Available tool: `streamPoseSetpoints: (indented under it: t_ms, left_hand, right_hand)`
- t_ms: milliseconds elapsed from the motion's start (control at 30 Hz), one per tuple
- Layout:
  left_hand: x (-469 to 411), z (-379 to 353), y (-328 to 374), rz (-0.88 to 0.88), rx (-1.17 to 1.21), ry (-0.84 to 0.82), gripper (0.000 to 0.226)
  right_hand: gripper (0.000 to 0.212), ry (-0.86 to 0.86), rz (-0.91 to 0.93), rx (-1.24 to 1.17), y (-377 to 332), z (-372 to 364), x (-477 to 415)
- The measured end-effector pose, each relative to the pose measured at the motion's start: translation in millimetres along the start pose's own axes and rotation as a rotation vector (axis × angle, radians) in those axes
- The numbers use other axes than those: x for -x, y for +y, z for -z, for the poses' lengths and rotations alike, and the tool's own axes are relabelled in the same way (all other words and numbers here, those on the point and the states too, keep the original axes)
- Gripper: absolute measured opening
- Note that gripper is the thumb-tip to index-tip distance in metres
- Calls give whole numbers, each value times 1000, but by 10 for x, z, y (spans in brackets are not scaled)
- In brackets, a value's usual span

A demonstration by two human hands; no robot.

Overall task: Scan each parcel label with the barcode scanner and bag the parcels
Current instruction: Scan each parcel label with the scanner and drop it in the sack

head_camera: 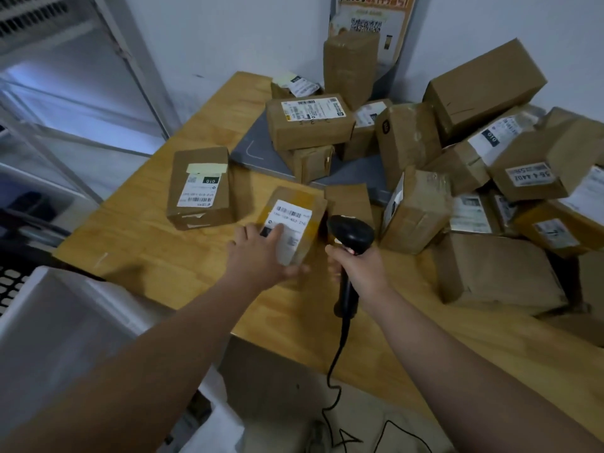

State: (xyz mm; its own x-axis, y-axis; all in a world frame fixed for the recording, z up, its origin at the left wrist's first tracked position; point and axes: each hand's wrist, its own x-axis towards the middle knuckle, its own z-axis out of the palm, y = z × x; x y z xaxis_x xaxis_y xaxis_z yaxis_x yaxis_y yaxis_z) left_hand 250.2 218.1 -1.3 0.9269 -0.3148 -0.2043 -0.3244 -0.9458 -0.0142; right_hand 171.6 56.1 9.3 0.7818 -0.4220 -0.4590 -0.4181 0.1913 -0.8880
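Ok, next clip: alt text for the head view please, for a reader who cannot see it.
A person's left hand holds a small labelled parcel on a wooden table while the right hand grips a black corded barcode scanner right of it. More cardboard parcels lie piled across the table's right and far side, some on a grey platform.

Left box label (198, 188): it said "010" in white on a black patch.
Near box label (287, 220): it had a barcode and a row of numbers that looked like it ended in "483-216".
Right box label (496, 138): it said "010", turned sideways.
Upside-down label (528, 175): its big print looked like "5B-4 4A02".
Wall poster (369, 18): it had big Chinese words and a square code, too blurry to read.
Top box label (310, 109): its print was too small to read.
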Motion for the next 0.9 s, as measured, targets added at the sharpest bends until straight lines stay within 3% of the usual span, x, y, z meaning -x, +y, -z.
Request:
streamPoseSetpoints:
  t_ms: [167,267,367,500,600,700,800,900]
  left_hand:
    - [347,-167,37,-118,316,89,59]
    - [289,-164,-31,23,690,100,46]
    - [100,-118,-138,150,899,60,62]
    - [-61,60,-215,179,1220,-180,85]
    - [-40,145,-247,156,1323,-342,63]
    - [70,147,-319,170,1437,-388,44]
    - [211,121,-365,147,1516,-353,21]
    - [311,124,-353,144,1524,-225,20]
  right_hand:
    - [18,-10,-6,105,180,12,131]
    - [18,36,-39,122,273,24,183]
    - [16,59,-42,114,347,24,266]
    - [19,83,4,97,440,55,468]
    - [30,99,49,72,511,106,574]
    - [32,106,67,48,555,124,641]
    - [24,127,63,35,597,148,666]
    - [23,216,95,150,678,213,664]
